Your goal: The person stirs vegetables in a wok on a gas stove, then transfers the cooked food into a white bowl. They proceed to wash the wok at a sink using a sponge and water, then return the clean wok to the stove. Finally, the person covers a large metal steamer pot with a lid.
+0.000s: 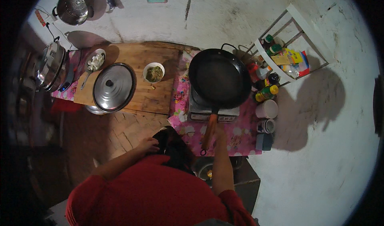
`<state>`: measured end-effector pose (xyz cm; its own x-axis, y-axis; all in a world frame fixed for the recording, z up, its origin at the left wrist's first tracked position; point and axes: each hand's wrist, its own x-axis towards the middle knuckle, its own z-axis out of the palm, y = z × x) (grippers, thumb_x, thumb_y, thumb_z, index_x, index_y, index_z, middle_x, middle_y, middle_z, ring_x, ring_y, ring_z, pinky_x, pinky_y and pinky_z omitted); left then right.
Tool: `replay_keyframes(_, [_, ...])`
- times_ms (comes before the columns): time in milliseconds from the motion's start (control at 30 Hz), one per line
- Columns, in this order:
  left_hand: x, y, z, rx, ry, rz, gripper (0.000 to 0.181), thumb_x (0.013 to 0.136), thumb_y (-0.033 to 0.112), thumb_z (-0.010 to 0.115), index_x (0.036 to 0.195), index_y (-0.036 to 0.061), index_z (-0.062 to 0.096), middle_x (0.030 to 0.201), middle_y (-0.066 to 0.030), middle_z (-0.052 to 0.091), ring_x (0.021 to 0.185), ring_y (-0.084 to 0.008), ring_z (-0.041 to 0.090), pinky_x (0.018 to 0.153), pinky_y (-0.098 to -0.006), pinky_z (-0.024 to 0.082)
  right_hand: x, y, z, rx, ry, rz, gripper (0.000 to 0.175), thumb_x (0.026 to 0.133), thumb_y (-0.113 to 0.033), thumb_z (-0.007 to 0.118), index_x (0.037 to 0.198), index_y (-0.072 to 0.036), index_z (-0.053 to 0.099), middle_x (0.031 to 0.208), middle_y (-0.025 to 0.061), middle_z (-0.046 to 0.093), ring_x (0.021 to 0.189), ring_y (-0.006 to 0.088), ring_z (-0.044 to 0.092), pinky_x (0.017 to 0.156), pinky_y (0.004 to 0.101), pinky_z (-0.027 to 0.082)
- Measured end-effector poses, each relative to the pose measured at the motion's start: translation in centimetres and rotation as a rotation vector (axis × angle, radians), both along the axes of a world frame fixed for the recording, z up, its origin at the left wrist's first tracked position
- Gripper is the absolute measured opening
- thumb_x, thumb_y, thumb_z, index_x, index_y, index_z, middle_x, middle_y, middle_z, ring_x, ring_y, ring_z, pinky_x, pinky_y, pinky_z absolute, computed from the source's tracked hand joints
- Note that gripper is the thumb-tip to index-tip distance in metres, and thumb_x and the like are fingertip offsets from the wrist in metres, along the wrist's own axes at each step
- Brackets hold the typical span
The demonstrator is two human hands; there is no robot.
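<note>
A black wok [220,78] sits on a gas stove [200,108], its inside bare and dark. Its wooden handle [210,129] points toward me. My right hand [220,132] reaches forward beside and below that handle, close to the stove's front panel. The handle and shadow hide its fingers, so I cannot tell what they touch. My left hand [149,144] rests on my dark trousers [168,142], with nothing seen in it. Left of the stove, a white bowl [154,72] of greenish chopped food stands on a wooden board [150,98].
A domed metal lid [114,87] lies on the board near a dish of white pieces [96,61] with a spoon [86,81]. Sauce bottles [267,93] and tubs [267,109] line the right wall under a white rack [306,31]. A steel pot [51,67] stands far left.
</note>
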<state>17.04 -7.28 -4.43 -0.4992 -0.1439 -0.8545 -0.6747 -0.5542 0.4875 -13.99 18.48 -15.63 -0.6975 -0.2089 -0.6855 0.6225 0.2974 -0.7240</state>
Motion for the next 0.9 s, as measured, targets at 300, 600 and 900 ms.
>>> replay_keyframes(300, [1.1, -1.6, -1.2, -0.104, 0.047, 0.026, 0.021, 0.080, 0.021, 0.064, 0.095, 0.0079, 0.058, 0.083, -0.0037, 0.059, 0.075, -0.0168, 0.061, 0.060, -0.0297, 0.052, -0.6, -1.0, 0.6, 0.099, 0.129, 0.067, 0.043, 0.089, -0.039, 0.054, 0.103, 0.001, 0.054, 0.082, 0.0066, 0.056, 0.065, 0.0180, 0.052, 0.053, 0.0322, 0.044])
replay_keyframes(600, [-2.1, -19.1, -3.8, -1.112, 0.170, -0.217, 0.038, 0.075, 0.029, 0.068, 0.103, 0.0040, 0.061, 0.088, -0.0141, 0.057, 0.081, -0.0233, 0.058, 0.071, -0.0354, 0.049, -1.5, -1.1, 2.0, 0.148, 0.210, -0.007, 0.043, 0.089, -0.040, 0.053, 0.104, 0.000, 0.054, 0.083, 0.0067, 0.057, 0.066, 0.0188, 0.053, 0.054, 0.0325, 0.044])
replay_keyframes(900, [-4.1, -35.3, -4.6, -1.695, -0.040, -0.310, 0.044, 0.075, 0.019, 0.059, 0.118, 0.0119, 0.053, 0.122, -0.0164, 0.046, 0.113, -0.0373, 0.044, 0.097, -0.0434, 0.038, -0.5, -2.1, 3.2, 0.233, 0.251, -0.085, 0.043, 0.090, -0.041, 0.051, 0.106, -0.001, 0.055, 0.084, 0.0067, 0.058, 0.068, 0.0195, 0.054, 0.055, 0.0329, 0.044])
